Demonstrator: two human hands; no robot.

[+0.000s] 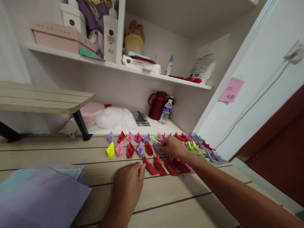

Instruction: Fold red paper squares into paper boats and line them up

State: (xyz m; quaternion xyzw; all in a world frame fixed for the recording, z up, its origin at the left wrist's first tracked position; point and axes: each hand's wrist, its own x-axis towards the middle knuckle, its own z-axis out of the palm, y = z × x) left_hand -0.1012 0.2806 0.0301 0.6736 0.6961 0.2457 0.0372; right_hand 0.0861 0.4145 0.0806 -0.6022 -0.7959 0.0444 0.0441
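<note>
Rows of folded paper boats stand on the slatted wooden table. My right hand (174, 146) reaches over the middle row, its fingers pinched at a lavender paper boat (157, 147). Left of that boat stand a red paper boat (149, 148), another lavender one (140, 150) and a yellow one (110, 150). My left hand (129, 177) rests on the table as a loose fist, nothing visible in it. Its thumb is close to the leftmost red boat (151, 167) of the front row. My right forearm hides part of the boats on the right.
Sheets of coloured paper (45, 193) lie at the left front, lavender on top. A small raised wooden stand (47, 98) is behind them. At the back are a white plastic bag (116, 117), a dark red jug (157, 105) and a water bottle (166, 112), below a loaded shelf (133, 69).
</note>
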